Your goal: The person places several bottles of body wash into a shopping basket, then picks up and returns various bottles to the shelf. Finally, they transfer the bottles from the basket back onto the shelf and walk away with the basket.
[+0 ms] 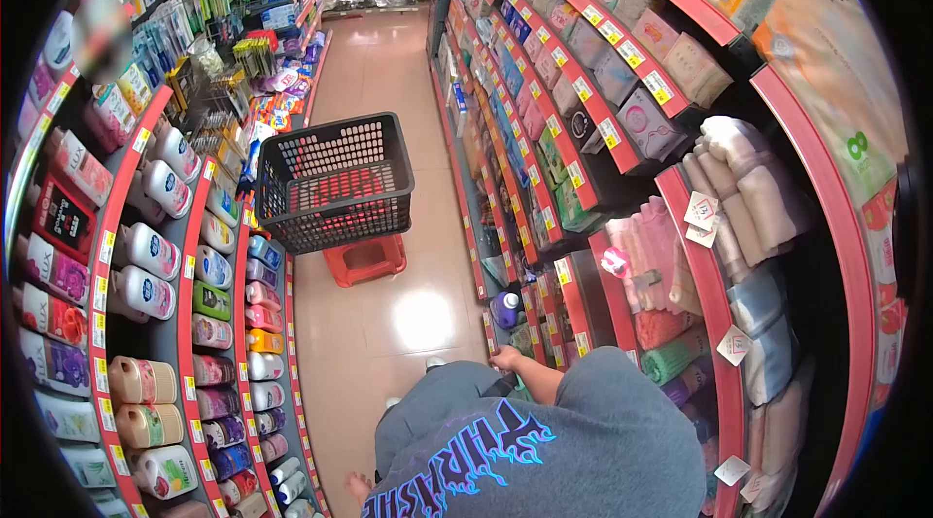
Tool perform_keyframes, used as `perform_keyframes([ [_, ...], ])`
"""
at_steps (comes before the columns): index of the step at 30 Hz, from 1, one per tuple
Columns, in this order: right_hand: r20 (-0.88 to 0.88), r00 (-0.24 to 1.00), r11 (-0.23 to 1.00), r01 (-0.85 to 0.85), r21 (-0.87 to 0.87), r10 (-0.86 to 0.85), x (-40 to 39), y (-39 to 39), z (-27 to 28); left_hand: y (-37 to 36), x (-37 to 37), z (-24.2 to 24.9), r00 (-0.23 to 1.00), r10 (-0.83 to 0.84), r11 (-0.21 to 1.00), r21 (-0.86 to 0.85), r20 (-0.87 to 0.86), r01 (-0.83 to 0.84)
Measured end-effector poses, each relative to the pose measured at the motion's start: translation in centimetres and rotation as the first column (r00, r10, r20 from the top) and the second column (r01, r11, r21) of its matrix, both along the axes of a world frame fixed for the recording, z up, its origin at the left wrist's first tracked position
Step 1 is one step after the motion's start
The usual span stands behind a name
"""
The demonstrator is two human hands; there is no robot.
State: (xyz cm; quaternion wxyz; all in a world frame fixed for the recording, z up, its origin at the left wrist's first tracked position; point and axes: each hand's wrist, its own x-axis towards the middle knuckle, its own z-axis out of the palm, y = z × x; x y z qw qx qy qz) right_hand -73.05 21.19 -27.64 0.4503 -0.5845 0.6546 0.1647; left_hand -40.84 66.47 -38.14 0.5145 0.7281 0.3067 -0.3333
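Note:
My right hand is beside the lower right shelf, just below a purple bottle. Its fingers are too small to make out, and whether it touches the shelf edge is unclear. Low at the left of my grey shirt, my left hand hangs over the floor with its fingers apart and nothing in it. Ahead, a black basket sits tilted on a red stool in the aisle; the basket looks empty.
Bottles of wash products line the left shelves. Packaged towels fill the right shelves, with rolled towels nearer me. The tiled aisle floor runs between them towards bowls at the far end.

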Motion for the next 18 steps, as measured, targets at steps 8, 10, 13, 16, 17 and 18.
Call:
perform_keyframes([
  [8,0.097,0.981,0.967,-0.143,-0.209,0.166,-0.9,0.3,-6.8,-2.0,-1.0,1.3,0.979,-0.171,0.976,0.12,-0.114,0.184],
  [10,0.124,0.982,0.977,-0.122,-0.175,0.145,-2.0,1.3,-5.9,-2.3,-1.3,1.4,0.974,-0.19,0.969,0.137,-0.122,0.206],
  [13,0.017,0.963,0.963,-0.27,0.01,0.27,-3.9,1.4,-5.8,-3.0,-1.5,1.6,0.967,-0.22,0.958,0.157,-0.128,0.239],
  [16,-0.002,0.965,0.963,-0.262,0.068,0.263,-4.6,0.9,-5.5,-4.3,-1.1,1.8,0.957,-0.261,0.941,0.188,-0.128,0.282],
  [17,-0.002,0.967,0.964,-0.256,0.076,0.257,-4.8,0.7,-5.7,-4.6,-1.0,1.9,0.953,-0.276,0.934,0.199,-0.126,0.297],
  [18,0.0,0.969,0.966,-0.248,0.079,0.249,-4.7,0.5,-5.8,-4.8,-0.9,2.0,0.95,-0.288,0.928,0.211,-0.122,0.308],
])
